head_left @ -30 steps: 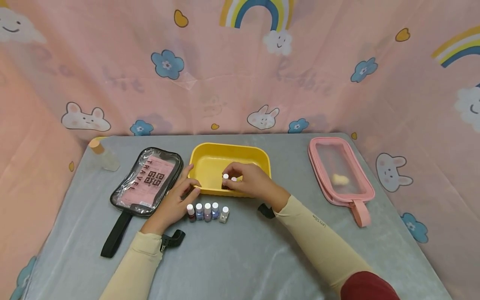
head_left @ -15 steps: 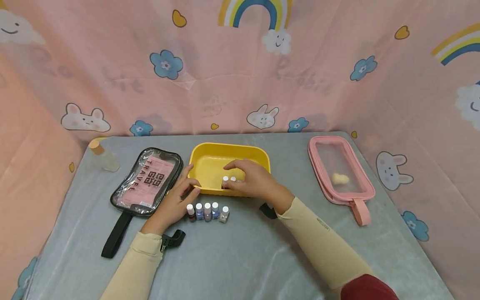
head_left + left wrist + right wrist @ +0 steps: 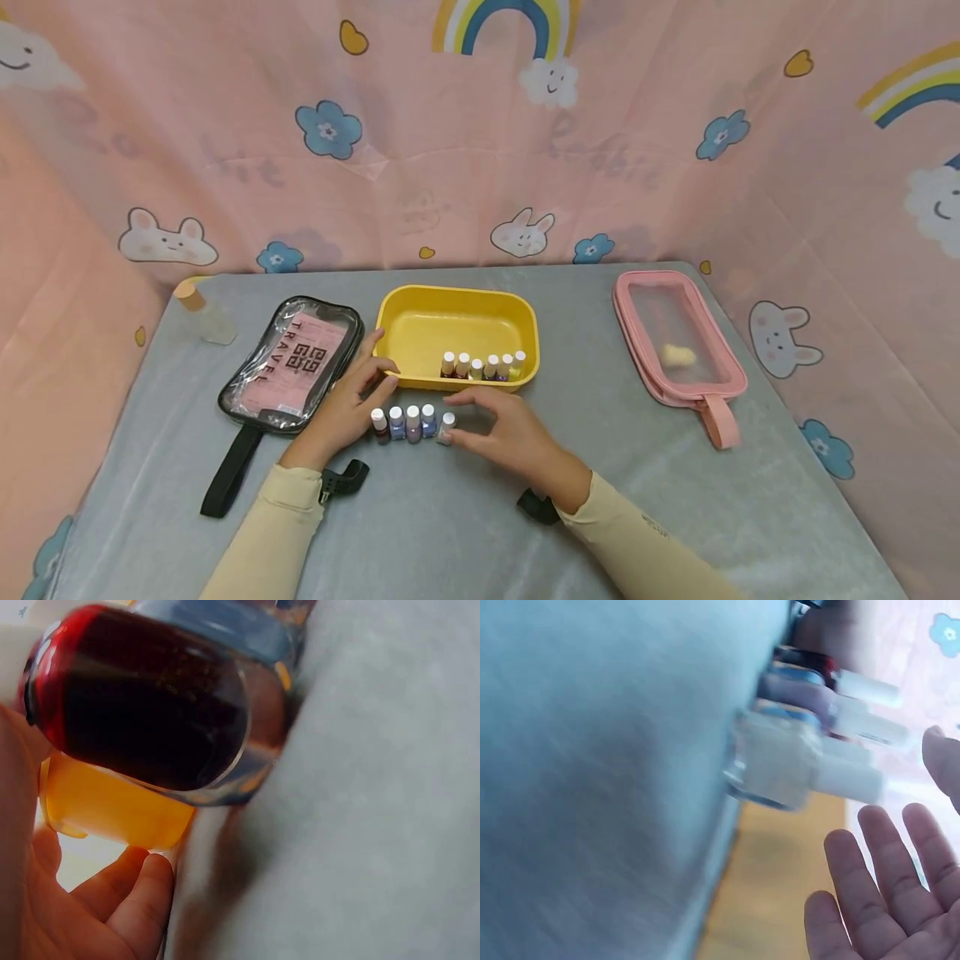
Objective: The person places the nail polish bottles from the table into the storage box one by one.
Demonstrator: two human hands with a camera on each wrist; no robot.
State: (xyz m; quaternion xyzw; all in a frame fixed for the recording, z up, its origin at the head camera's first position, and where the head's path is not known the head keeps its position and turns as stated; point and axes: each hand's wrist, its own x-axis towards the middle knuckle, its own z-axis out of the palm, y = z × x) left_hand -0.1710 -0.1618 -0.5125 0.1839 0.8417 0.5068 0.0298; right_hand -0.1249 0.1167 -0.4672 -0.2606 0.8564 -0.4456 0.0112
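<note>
Backdrop: pink cloth [image 3: 420,192], printed with rainbows, smiling clouds, rabbits and blue flowers (cheerful stuff), behind the table and along both sides.
Table: grey table [image 3: 450,525] with a soft, plush-looking surface.
Pouches: black-trimmed travel pouch [image 3: 288,367] on the left, pink pouch [image 3: 675,333] well apart on the right.
Tray: yellow tray [image 3: 420,329], rounded corners, between the pouches.
Left hand: left hand [image 3: 348,408] at the tray's near left corner, fingers loosely bent, not curled round anything.
Right hand: right hand [image 3: 517,433] in front of the tray, thumb and fingers spread, gripping nothing.
Perfume-style bottle: clear glass bottle [image 3: 210,318] with a wood-coloured cap, far left.
Nail polishes: white-capped; six polishes [image 3: 491,367] along the tray's near wall, five more upright on the table just before it: dark red polish [image 3: 381,432], two blues, a purple, and a clear polish [image 3: 780,757] nearest the right thumb.
Hard to tell: thumb contact with that clear one; the pale yellow shape [image 3: 678,357] in the pink pouch's cloudy window.
</note>
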